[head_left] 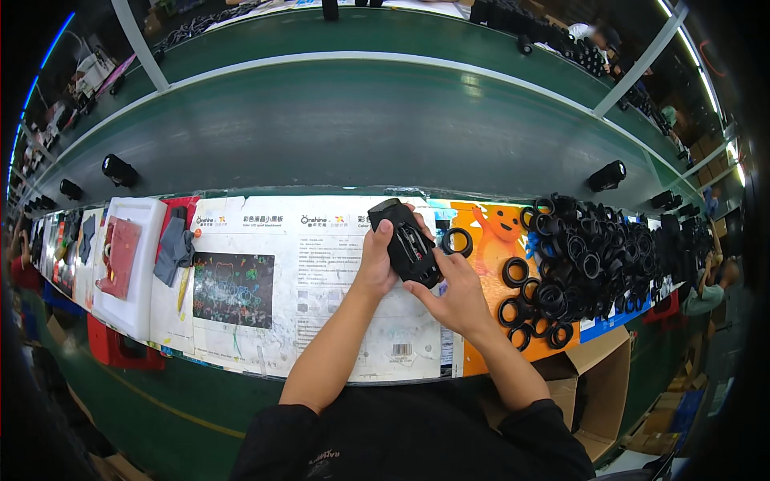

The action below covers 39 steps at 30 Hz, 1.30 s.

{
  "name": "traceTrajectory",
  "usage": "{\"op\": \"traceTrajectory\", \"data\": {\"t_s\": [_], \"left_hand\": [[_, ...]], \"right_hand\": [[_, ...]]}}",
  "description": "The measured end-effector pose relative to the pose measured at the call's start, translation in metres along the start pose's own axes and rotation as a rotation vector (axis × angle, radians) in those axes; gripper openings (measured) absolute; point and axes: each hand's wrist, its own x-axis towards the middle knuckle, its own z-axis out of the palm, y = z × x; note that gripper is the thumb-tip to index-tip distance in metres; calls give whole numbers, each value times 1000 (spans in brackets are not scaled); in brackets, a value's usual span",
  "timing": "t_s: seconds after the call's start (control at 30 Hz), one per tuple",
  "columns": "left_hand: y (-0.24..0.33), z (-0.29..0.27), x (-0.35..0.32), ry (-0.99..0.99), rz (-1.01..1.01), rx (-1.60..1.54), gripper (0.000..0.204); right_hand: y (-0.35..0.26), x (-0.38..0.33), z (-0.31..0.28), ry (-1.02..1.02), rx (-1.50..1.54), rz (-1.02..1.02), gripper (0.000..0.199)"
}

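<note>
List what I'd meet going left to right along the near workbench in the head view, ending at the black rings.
White foam tray, gray cloth, dark printed picture, black casing between the left hand and right hand, pile of black rings.

So both hands were on this black casing, its open side showing some innards. The left hand (375, 260) gripped one side of the black casing (405, 240), and the right hand (459, 295) had its lower end. Off to the right sat a messy heap of black rings (589, 252), partly on an orange sheet (475, 353). Over left, a white foam tray (154, 240) held something red, with a dark grey cloth (172, 250) just beside it.
</note>
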Motion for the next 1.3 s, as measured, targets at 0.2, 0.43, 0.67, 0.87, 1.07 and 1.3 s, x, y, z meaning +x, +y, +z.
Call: {"op": "traceTrajectory", "data": {"t_s": [0.2,0.43,0.67,0.87,1.07,1.3], "left_hand": [[-4,12,-4,44,58,32,80],[-3,13,-5,21,23,96,78],[4,8,-3,4,-38,150,69],[19,1,-4,8,-30,238,69],[16,-3,-5,-60,-68,471,62],[16,1,-7,-97,-147,566,71]], "right_hand": [[1,0,-6,0,37,-19,75],[2,-4,-4,62,71,-42,69],[9,-6,-1,40,52,-79,66],[54,31,-54,-82,119,-126,23],[88,48,-82,-359,-222,-147,21],[98,62,-76,-270,85,-158,19]]}}
